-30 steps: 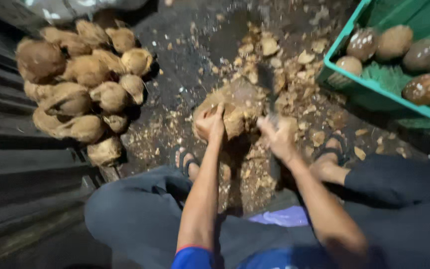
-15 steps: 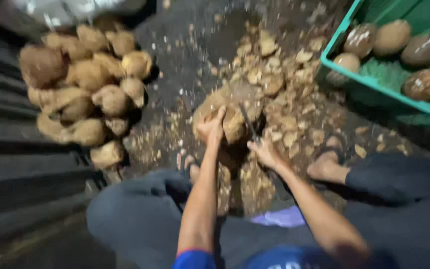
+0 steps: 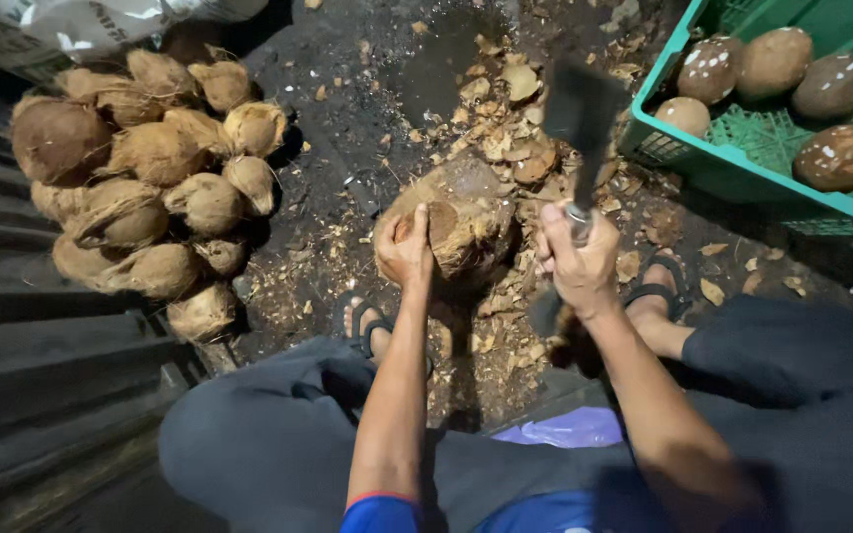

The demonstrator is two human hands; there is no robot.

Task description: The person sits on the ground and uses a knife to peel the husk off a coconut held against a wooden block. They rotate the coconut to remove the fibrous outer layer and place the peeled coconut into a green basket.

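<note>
Brown husked coconut (image 3: 461, 219): fibrous and rounded, resting on the dark ground between the person's feet, roughly at the centre of the view, partly stripped on top.
Left hand (image 3: 405, 249): fingers curled over the near left side of the coconut, pressing against it and holding it in place.
Right hand (image 3: 577, 265): fist wrapped tight around the handle of a dark broad-bladed chopping knife (image 3: 581, 111), just to the right of the coconut.
Knife position: blade raised and blurred, pointing away from the person, above the litter of husk and apart from the coconut.
Husk chips (image 3: 520, 148): pale brown scraps strewn over the ground beyond and to the right of the coconut.
Pile of unhusked coconuts (image 3: 145, 178): a heap of fibrous brown ones at the left, well apart from the hands.
Green plastic crate (image 3: 703, 168): at the upper right, holding several smooth, dark, rounded coconuts flecked with white (image 3: 838, 156).
Feet: in dark sandals, the left foot (image 3: 365, 324) just below the coconut, the right foot (image 3: 656, 296) beside the knife hand.
Purple sheet (image 3: 570, 428): a small piece lying between the knees.
</note>
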